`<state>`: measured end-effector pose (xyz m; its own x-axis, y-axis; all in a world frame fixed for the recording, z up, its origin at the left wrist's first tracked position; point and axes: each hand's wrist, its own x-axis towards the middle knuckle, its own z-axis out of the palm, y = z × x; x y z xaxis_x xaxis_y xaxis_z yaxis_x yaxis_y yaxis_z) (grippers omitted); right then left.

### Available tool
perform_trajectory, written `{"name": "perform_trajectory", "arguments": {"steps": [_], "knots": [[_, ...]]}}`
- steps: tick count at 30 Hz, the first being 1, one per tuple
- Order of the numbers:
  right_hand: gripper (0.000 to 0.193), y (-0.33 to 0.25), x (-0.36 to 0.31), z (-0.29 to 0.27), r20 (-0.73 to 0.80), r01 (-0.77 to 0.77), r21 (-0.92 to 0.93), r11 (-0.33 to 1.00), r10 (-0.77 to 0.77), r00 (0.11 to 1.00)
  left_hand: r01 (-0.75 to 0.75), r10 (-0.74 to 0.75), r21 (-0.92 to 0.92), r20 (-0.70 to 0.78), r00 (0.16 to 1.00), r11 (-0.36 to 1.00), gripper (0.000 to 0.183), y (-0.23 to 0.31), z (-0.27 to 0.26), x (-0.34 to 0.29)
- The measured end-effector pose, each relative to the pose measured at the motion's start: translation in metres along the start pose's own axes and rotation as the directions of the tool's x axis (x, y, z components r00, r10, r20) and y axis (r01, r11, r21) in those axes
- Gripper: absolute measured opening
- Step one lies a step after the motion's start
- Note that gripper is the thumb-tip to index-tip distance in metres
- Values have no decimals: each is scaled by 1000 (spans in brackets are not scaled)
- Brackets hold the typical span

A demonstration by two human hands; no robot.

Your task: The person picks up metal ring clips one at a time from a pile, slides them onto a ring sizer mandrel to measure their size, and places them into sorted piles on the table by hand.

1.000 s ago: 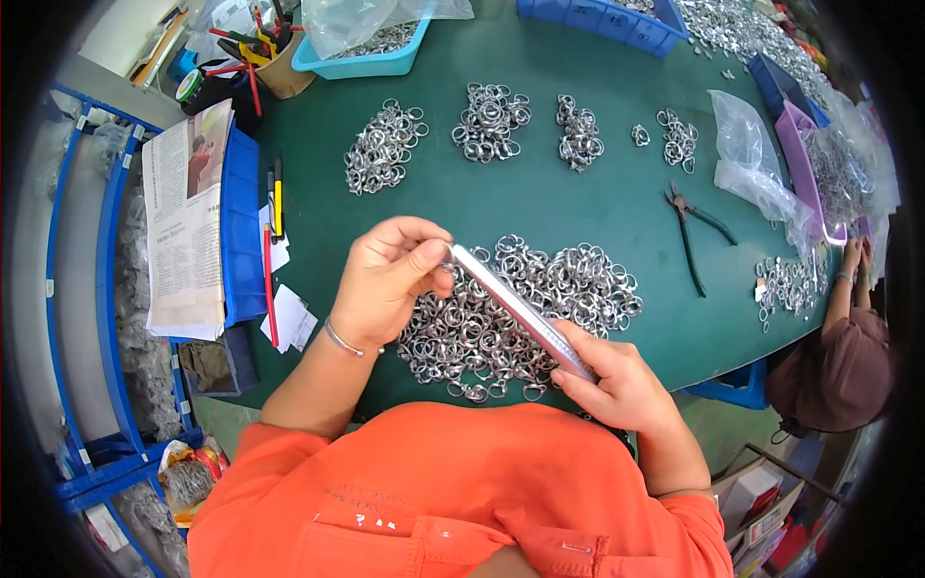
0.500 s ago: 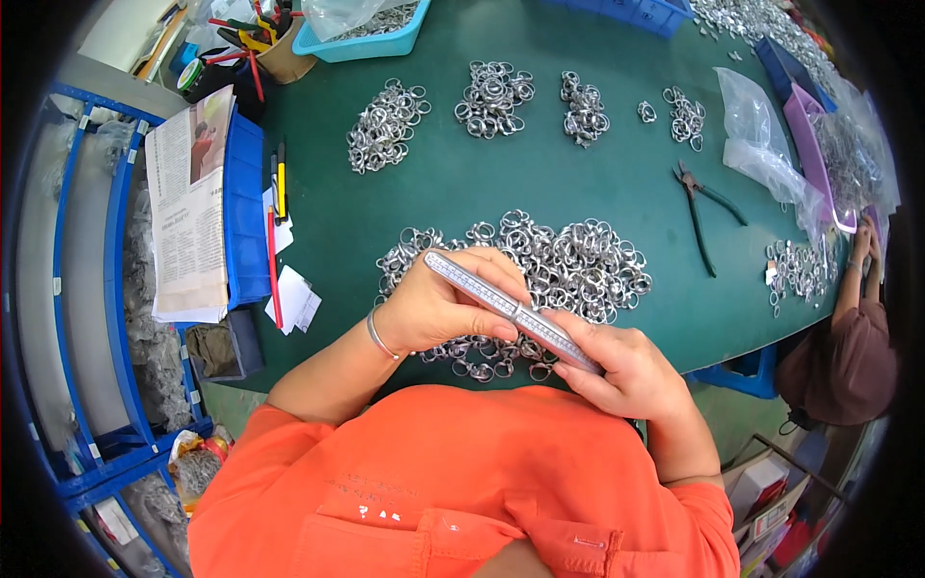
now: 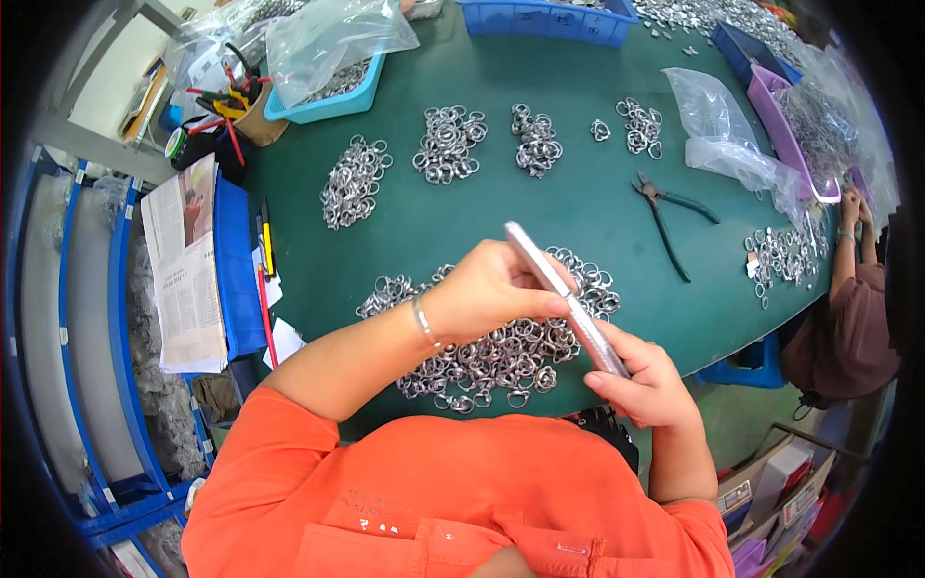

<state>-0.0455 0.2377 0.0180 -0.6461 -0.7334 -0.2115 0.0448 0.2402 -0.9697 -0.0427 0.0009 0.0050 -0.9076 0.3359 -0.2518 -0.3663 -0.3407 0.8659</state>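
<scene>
A silver ring sizing stick, a tapered metal rod, slants across the front pile of rings. My right hand is closed round its lower end. A thin ring sits around the stick partway along. My left hand pinches at that ring, thumb on the near side and fingers reaching behind the stick. The stick's far tip points up and away, past the left fingers. Below both hands lies a large heap of silver rings, partly hidden by my left hand and forearm.
Smaller ring piles line the green table farther back. Green-handled pliers and a plastic bag lie to the right. A newspaper covers a blue bin at left. Another person's hands work at the right edge.
The view has shifted, so the table things sit further left. The stick has turned steeper, its tip pointing more away from me. Both hands still hold on.
</scene>
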Motion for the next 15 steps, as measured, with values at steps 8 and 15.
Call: {"name": "perform_trajectory", "arguments": {"steps": [8, 15], "knots": [[50, 25, -20, -29, -43, -109, 321, 941, 129, 991, 25, -40, 77, 195, 980, 997, 21, -2, 20, 54], [48, 31, -7, -9, -376, -8, -403, 915, -158, 913, 16, -20, 34, 106, 994, 999, 20, -5, 26, 65]]}}
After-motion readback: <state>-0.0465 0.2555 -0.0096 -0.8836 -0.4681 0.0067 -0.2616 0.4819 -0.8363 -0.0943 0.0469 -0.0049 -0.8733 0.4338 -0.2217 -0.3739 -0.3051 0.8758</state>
